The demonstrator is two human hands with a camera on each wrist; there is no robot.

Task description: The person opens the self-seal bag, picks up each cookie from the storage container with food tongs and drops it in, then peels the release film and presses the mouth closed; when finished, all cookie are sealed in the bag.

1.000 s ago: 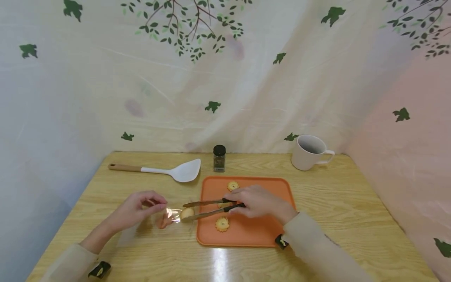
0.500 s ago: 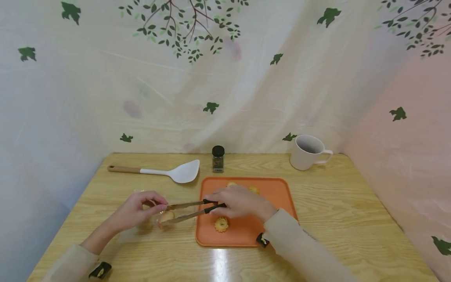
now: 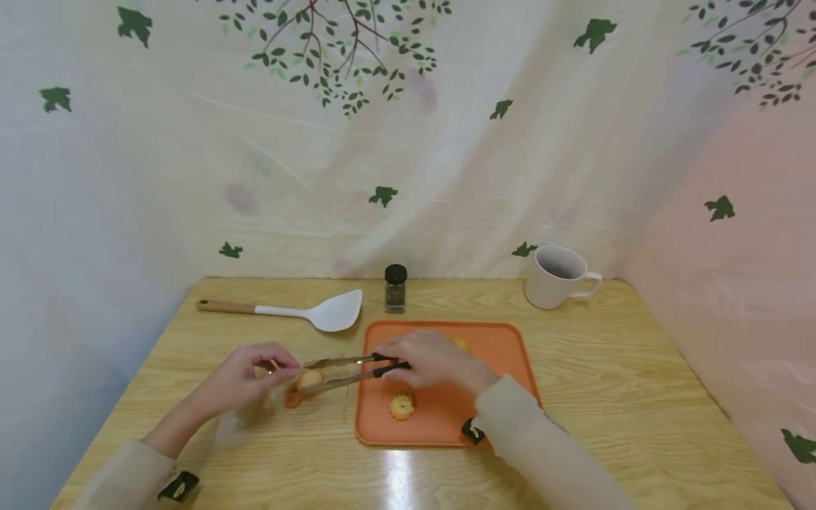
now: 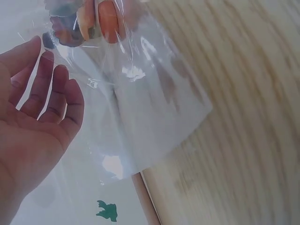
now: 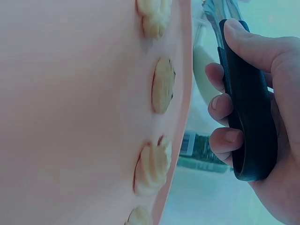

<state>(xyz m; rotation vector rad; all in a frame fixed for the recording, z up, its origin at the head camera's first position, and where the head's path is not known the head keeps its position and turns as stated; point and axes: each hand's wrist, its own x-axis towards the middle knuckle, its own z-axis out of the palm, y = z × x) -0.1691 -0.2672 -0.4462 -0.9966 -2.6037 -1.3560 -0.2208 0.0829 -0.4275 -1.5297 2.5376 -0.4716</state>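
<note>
With thumb and fingertips, my left hand pinches the edge of a clear plastic bag, which has an orange printed patch. My right hand grips the black handles of metal tongs. A round cookie sits between the tongs' tips, by the left fingertips. Tips and cookie appear within the bag's mouth, though the film is hard to make out. Beneath the right hand lies an orange tray with a fluted cookie; the right wrist view shows several cookies on it.
A white spatula with a wooden handle lies behind the left hand. Behind the tray stands a black-lidded spice jar. A white mug stands at the back right of the wooden table, before a leaf-patterned cloth.
The right hand and tongs have moved left, carrying the cookie from the tray's edge to the left fingertips and bag. The left hand has stayed nearly in place.
</note>
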